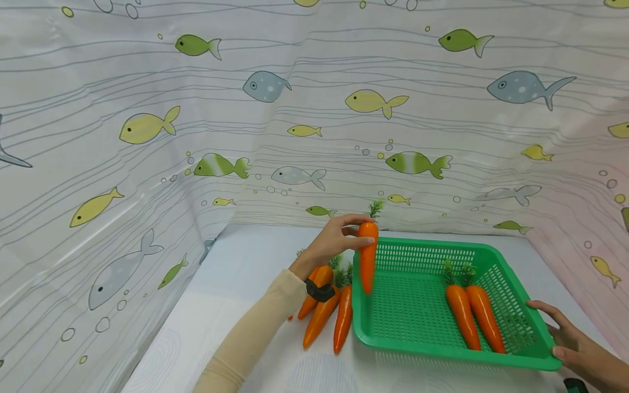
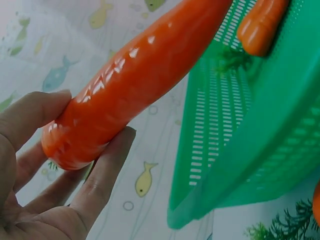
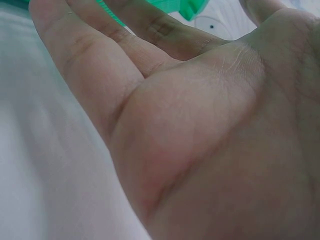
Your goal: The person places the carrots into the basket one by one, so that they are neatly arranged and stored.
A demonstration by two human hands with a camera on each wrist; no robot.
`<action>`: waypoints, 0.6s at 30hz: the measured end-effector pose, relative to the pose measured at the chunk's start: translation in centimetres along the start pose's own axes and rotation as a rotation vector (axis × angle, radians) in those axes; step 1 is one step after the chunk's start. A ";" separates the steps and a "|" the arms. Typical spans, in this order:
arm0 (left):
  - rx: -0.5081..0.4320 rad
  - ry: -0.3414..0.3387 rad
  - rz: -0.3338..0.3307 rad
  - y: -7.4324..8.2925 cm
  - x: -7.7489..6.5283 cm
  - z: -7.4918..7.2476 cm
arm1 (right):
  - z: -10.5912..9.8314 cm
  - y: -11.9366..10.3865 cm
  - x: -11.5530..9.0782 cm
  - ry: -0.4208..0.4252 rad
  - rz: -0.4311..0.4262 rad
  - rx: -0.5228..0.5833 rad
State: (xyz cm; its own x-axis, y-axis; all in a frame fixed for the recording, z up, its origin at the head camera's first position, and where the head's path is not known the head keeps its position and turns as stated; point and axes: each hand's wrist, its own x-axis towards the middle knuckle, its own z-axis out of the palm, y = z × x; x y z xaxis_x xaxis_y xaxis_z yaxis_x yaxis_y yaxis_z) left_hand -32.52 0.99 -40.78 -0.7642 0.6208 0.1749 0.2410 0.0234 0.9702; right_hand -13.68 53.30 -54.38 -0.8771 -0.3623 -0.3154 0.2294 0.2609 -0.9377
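Observation:
An orange carrot with a green leafy top hangs tip down above the left rim of a green basket. My left hand holds it near its thick end, thumb on one side and fingers on the other. The left wrist view shows the same carrot up close, pinched at its blunt end. Two carrots lie side by side inside the basket at the right. My right hand touches the basket's right rim and front corner with spread, fairly straight fingers; in the right wrist view its palm fills most of the frame.
Several carrots with leafy tops lie on the white table left of the basket, partly behind my left wrist. A fish-patterned sheet stands behind and along both sides of the table. A dark wristband is on my left wrist.

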 end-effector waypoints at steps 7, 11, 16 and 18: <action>-0.023 -0.021 -0.058 -0.2 1.7 2.4 | -0.2 -0.1 -0.3 -0.053 -0.016 0.048; -0.038 -0.026 -0.065 -0.4 2.4 3.6 | 0.2 -0.5 -0.1 -0.017 0.023 -0.034; -0.043 -0.037 -0.062 -0.8 3.4 4.8 | 0.4 -0.7 -0.2 0.012 0.046 -0.077; -0.044 -0.046 -0.071 -1.1 3.8 5.2 | 0.2 -0.5 -0.3 0.009 0.040 -0.057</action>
State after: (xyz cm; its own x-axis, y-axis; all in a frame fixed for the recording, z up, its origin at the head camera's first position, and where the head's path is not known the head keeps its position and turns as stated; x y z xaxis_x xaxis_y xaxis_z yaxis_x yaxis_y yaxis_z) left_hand -32.55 7.39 -42.04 -0.7498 0.6542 0.0989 0.1604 0.0347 0.9864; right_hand -13.40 53.11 -53.87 -0.8716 -0.3421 -0.3511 0.2406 0.3254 -0.9145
